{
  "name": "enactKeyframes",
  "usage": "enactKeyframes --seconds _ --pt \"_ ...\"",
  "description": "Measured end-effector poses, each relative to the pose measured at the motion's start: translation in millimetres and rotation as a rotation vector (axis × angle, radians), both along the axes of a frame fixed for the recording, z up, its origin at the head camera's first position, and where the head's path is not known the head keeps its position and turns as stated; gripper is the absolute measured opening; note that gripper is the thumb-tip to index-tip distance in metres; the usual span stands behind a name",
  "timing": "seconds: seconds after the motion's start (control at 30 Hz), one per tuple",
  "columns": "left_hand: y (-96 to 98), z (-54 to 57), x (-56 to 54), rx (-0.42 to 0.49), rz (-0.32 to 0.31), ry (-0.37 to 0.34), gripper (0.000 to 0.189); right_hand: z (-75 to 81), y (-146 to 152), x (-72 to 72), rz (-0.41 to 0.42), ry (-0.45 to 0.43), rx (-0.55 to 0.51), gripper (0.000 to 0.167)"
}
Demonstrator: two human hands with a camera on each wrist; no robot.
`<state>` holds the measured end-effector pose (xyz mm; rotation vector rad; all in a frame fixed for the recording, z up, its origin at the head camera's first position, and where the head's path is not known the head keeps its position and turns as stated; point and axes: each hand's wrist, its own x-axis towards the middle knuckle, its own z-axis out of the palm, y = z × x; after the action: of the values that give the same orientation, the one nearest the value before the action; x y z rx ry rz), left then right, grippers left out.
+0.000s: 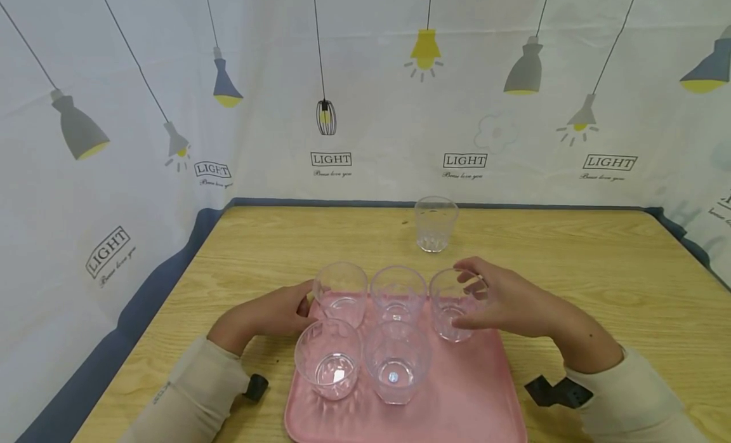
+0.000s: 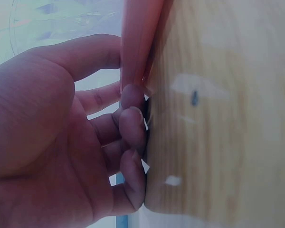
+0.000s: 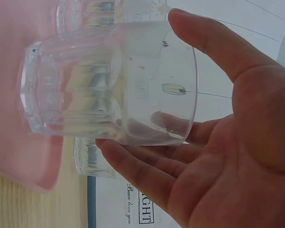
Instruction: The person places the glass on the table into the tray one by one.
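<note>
Inside the grasping right hand [image 1: 505,301] is a cup [image 1: 445,305]; the left hand [image 1: 273,313] grips the tray [image 1: 471,383].

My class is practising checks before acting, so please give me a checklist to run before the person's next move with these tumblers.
1. Right grip around the back-row right tumbler: ok.
2. That tumbler's base resting on the pink tray: cannot tell.
3. Left grip at the tray's far-left edge: ok.
4. Front-row tumblers upright: ok.
5. Lone tumbler on the tray: not ok; it stands on the wooden table beyond.
6. Bare space at the tray's near right: ok.
</note>
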<state>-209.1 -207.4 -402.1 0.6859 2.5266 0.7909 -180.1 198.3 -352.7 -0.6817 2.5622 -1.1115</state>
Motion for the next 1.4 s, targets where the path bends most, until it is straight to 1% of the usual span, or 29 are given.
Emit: enactKeyframes --seconds 0.23,0.43,0.6,0.83,1.07,1.2,1.3,1.4 --pt "-0.9 -0.5 -0.3 0.001 0.003 0.003 0.047 1.2 0 0.0 0.004 -0.015 0.026 0.088" --pt "-1.4 -0.5 -0.5 0.003 0.008 0.001 0.048 3.0 -1 0.5 0.010 -0.035 0.024 0.090" --pt "-2.2 -1.8 -1.0 0.006 0.007 0.002 0.045 2.5 -1 0.2 0.015 -0.037 0.019 0.090" --pt "-2.9 -1.9 -1.3 0.002 0.013 0.000 0.047 2.1 -1 -1.3 0.034 -0.022 0.017 0.092" --pt "-3.5 -2.0 -1.1 0.013 0.010 0.001 0.047 3.9 0 -0.9 0.058 0.010 0.022 0.098" --pt "-3.2 -2.4 -1.2 0.011 0.003 0.009 0.047 5.5 3 0.0 0.036 0.036 0.050 0.094" --pt "-2.8 -3.0 -1.4 0.007 0.001 0.013 0.048 8.6 5 -0.2 -0.004 0.071 0.069 0.089" --pt "-2.5 -3.7 -1.4 0.013 0.002 0.012 0.050 12.4 5 -2.2 -0.041 0.100 0.065 0.085"
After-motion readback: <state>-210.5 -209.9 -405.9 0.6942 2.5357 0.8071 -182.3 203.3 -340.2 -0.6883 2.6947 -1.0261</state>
